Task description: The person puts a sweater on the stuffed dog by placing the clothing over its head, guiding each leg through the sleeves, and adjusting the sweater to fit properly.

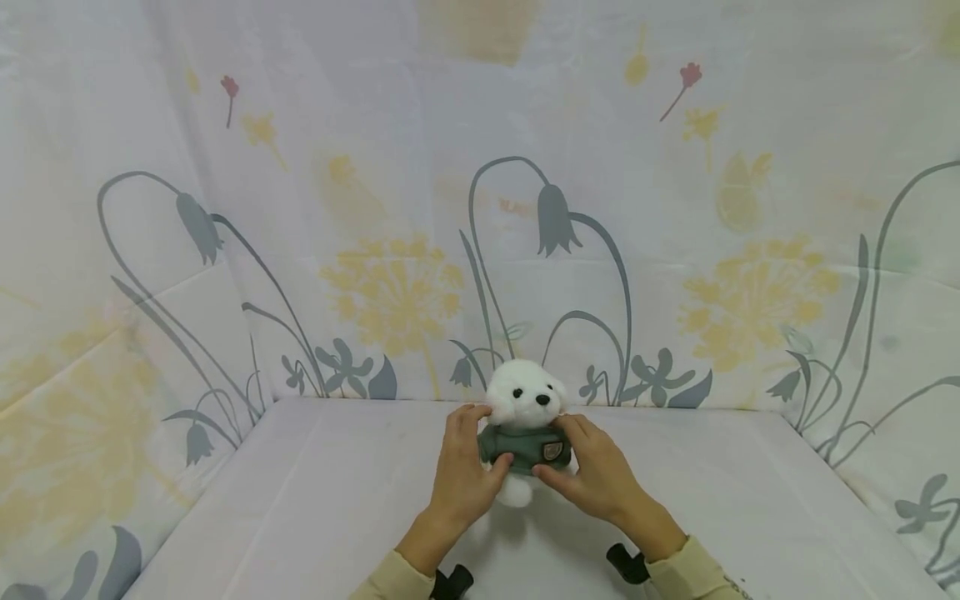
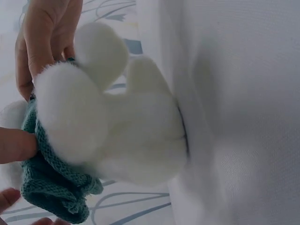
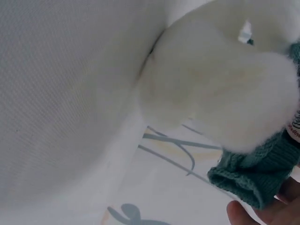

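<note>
A white plush dog (image 1: 525, 392) in a green knitted sweater (image 1: 517, 443) with a small shield badge (image 1: 552, 451) faces up and forward between my two hands. My left hand (image 1: 463, 467) grips its left side in the head view, thumb on the sweater front. On the other side my right hand (image 1: 600, 475) holds it likewise, fingers behind the shoulder. The left wrist view gives the white lower body (image 2: 140, 136) and the sweater hem (image 2: 56, 187). In the right wrist view a sweater sleeve (image 3: 253, 183) hangs beside my right fingers (image 3: 241, 213). Whether the toy touches the table cannot be told.
A white-covered table (image 1: 337, 500) stretches out around the toy. Behind and at the sides hangs a pale curtain (image 1: 405, 150) printed with grey and yellow flowers. Black devices (image 1: 628, 564) sit by both wrists, next to the light sleeves (image 1: 693, 575).
</note>
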Tool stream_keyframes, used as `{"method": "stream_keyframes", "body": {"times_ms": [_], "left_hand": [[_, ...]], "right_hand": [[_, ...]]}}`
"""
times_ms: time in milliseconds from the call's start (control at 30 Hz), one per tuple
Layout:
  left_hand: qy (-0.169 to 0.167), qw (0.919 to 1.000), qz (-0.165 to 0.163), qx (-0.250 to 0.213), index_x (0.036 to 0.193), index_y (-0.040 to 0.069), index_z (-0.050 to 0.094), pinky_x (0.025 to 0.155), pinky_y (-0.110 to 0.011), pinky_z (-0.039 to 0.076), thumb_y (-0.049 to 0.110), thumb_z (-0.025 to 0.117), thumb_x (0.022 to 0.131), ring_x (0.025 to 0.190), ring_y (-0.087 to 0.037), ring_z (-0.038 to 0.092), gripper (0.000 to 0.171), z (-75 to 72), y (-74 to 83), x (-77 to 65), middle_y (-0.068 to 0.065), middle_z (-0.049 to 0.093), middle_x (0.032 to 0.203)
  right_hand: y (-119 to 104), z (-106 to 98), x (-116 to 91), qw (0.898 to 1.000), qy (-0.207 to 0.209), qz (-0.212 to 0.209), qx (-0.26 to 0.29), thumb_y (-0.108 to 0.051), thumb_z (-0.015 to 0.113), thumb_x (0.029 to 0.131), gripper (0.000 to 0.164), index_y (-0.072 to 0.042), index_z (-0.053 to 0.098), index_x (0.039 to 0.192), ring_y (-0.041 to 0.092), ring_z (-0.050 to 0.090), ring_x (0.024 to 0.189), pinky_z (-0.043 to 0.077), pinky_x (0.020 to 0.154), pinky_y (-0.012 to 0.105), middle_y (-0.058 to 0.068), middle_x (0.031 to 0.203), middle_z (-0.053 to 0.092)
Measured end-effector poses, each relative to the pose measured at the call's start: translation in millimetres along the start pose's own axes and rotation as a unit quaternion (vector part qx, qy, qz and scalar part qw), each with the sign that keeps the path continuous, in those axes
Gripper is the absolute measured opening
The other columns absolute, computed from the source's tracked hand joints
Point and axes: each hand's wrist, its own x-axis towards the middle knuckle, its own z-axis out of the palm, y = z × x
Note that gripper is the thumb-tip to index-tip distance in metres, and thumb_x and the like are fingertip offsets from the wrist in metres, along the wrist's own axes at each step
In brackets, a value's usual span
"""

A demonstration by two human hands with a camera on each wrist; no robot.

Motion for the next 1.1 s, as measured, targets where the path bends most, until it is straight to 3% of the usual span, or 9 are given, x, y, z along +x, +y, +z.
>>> {"method": "stream_keyframes", "body": {"times_ms": [200, 433, 533, 733, 867, 1000, 1100], "left_hand": [[-0.002, 0.9955, -0.079, 0.053, 0.111, 0.003, 0.047, 0.065, -0.032, 0.041, 0.024, 0.085, 0.071, 0.077, -0.018, 0.042, 0.059, -2.3, 0.1, -1.2, -0.009, 0.042, 0.093], [-0.063, 0.9894, -0.117, 0.059, 0.106, 0.005, 0.052, 0.052, -0.027, 0.038, 0.034, 0.081, 0.074, 0.062, -0.011, 0.045, 0.051, -5.7, -1.7, 0.9, 0.003, 0.051, 0.075], [-0.069, 0.9907, -0.106, 0.049, 0.109, 0.005, 0.054, 0.053, -0.026, 0.039, 0.031, 0.079, 0.076, 0.062, -0.01, 0.047, 0.049, -5.1, -2.2, 0.9, 0.004, 0.052, 0.076], [-0.033, 0.9978, -0.054, 0.021, 0.111, 0.007, 0.054, 0.067, -0.033, 0.046, 0.019, 0.081, 0.074, 0.076, -0.016, 0.055, 0.047, -3.0, -1.4, 0.5, 0.0, 0.06, 0.084], [-0.037, 0.9983, -0.043, -0.013, 0.114, 0.007, 0.051, 0.067, -0.034, 0.046, 0.013, 0.079, 0.076, 0.077, -0.018, 0.058, 0.047, -2.7, -2.2, -0.5, -0.002, 0.063, 0.084], [-0.042, 0.9972, -0.032, -0.052, 0.117, 0.008, 0.049, 0.072, -0.038, 0.049, 0.007, 0.076, 0.079, 0.083, -0.021, 0.064, 0.046, -2.8, -3.8, -0.7, -0.006, 0.066, 0.086], [-0.046, 0.9958, -0.032, -0.073, 0.118, 0.008, 0.049, 0.078, -0.041, 0.05, 0.005, 0.075, 0.079, 0.09, -0.021, 0.065, 0.047, -3.4, -3.8, 0.2, -0.007, 0.068, 0.092]], "right_hand": [[-1, 1, 0, 0.999, 0.021, -0.026, -0.016, -0.039, 0.083, 0.07, 0.064, -0.007, 0.056, 0.119, 0.019, 0.057, 0.097, 0.05, 0.079, 0.038, 0.005, 0.11, 0.058], [-2, 1, -1, 0.995, 0.059, -0.067, -0.033, -0.031, 0.086, 0.066, 0.052, -0.007, 0.062, 0.105, 0.013, 0.044, 0.078, 0.04, 0.066, 0.03, -0.001, 0.089, 0.049], [-3, 1, -2, 0.996, 0.054, -0.064, -0.021, -0.029, 0.086, 0.066, 0.05, -0.009, 0.062, 0.105, 0.009, 0.045, 0.077, 0.042, 0.064, 0.026, -0.004, 0.088, 0.05], [-8, 1, -3, 0.997, 0.037, -0.05, 0.042, -0.017, 0.085, 0.07, 0.05, -0.009, 0.061, 0.112, 0.005, 0.049, 0.073, 0.045, 0.061, 0.019, -0.005, 0.089, 0.052], [-13, -2, -1, 0.995, 0.04, -0.05, 0.072, -0.012, 0.083, 0.072, 0.046, -0.008, 0.06, 0.112, 0.006, 0.048, 0.068, 0.043, 0.059, 0.019, -0.005, 0.081, 0.052], [-15, -3, 1, 0.994, 0.035, -0.062, 0.078, -0.015, 0.083, 0.072, 0.041, -0.009, 0.061, 0.107, 0.005, 0.051, 0.074, 0.046, 0.066, 0.024, -0.007, 0.079, 0.055], [-14, -3, 1, 0.993, 0.02, -0.082, 0.078, -0.019, 0.084, 0.07, 0.037, -0.011, 0.062, 0.098, 0.009, 0.055, 0.088, 0.049, 0.075, 0.028, -0.007, 0.088, 0.058]]}}
